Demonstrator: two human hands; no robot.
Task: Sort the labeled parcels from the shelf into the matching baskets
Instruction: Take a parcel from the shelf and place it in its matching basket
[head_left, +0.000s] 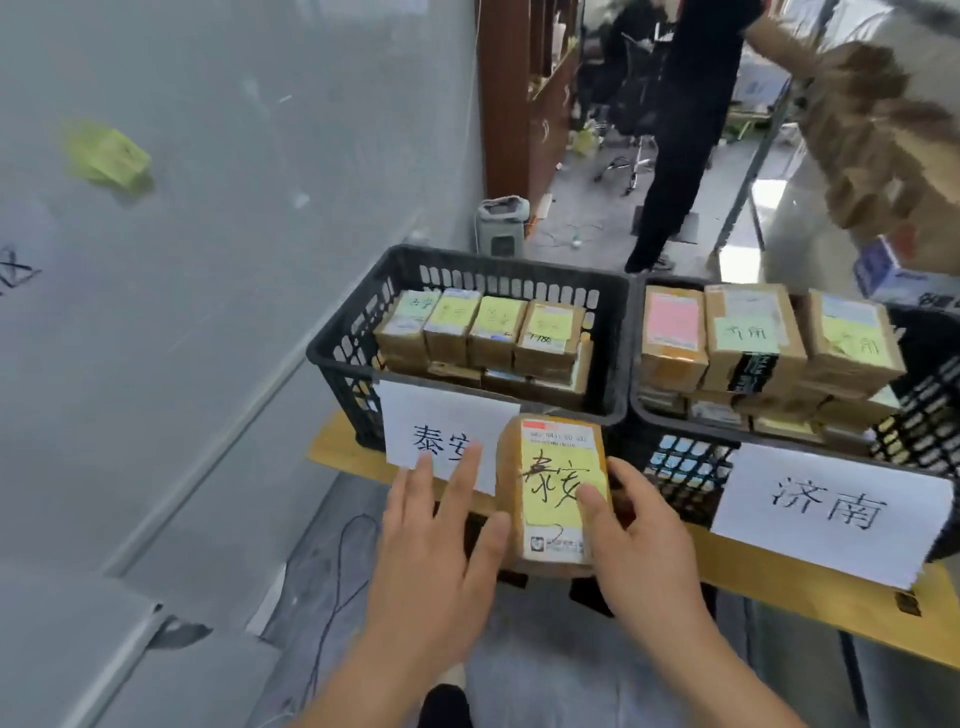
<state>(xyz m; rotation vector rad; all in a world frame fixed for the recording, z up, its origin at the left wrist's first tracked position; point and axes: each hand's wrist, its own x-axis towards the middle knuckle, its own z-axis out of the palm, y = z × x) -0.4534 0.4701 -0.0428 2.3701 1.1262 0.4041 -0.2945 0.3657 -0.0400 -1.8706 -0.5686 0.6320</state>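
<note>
Right hand (636, 525) gripping parcel (558, 488)

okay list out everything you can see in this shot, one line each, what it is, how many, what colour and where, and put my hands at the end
held parcel: one, brown with a yellow note, in front of the left basket
left basket: one, black, on the board, sign 泰安
right basket: one, black, beside it, sign 济南
parcels in left basket: four on top, brown, yellow and green notes
parcels in right basket: three on top, brown, pink and green notes
wooden board: one, yellowish, under the baskets
other person: one, dark clothes, behind
left hand: open, beside the parcel
right hand: holds the parcel, thumb on its note
</note>
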